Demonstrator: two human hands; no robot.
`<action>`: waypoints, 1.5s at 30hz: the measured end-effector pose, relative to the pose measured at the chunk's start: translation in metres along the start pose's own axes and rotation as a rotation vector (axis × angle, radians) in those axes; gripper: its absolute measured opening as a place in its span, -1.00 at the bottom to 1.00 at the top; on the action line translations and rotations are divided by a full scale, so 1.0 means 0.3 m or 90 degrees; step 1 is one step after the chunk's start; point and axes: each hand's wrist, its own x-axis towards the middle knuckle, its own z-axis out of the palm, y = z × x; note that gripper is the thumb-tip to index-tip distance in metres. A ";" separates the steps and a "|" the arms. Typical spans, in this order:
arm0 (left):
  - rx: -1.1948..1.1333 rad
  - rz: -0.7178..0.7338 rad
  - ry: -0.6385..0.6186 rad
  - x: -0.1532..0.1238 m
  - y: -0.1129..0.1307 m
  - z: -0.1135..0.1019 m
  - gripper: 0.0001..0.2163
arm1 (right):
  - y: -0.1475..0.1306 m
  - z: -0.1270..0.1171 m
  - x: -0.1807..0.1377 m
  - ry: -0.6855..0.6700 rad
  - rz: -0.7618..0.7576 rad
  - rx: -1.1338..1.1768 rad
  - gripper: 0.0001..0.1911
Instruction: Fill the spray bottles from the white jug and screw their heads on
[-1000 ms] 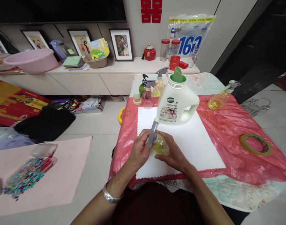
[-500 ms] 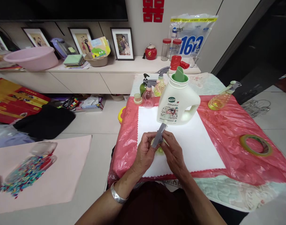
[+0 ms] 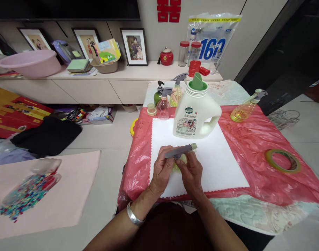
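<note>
A grey trigger spray head point(image 3: 178, 151) lies between my two hands, its pale nozzle pointing right. Beneath it shows part of a yellow-green spray bottle point(image 3: 184, 159), mostly hidden by my fingers. My left hand point(image 3: 161, 170) is closed around the left side of the head and neck. On the other side, my right hand point(image 3: 192, 172) is closed with thumb and fingers at the neck under the head. Just beyond them, a white detergent jug point(image 3: 194, 116) with a green spout point(image 3: 197, 83) stands on a white cloth point(image 3: 222, 167).
A pink spray bottle point(image 3: 163, 108), a green pump bottle point(image 3: 157, 97) and a small cap point(image 3: 151, 109) stand left of the jug. To the right are another spray bottle point(image 3: 243, 111) and a tape roll point(image 3: 283, 161) on red plastic sheeting point(image 3: 256, 139).
The spray head has turned clockwise in my hands, its nozzle swinging from pointing away to pointing right. Both hands still hold it. The jug and other bottles stay in place.
</note>
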 end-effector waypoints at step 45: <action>-0.092 -0.061 0.004 0.024 -0.026 -0.006 -0.81 | 0.011 0.008 0.008 -0.004 -0.002 0.160 -0.81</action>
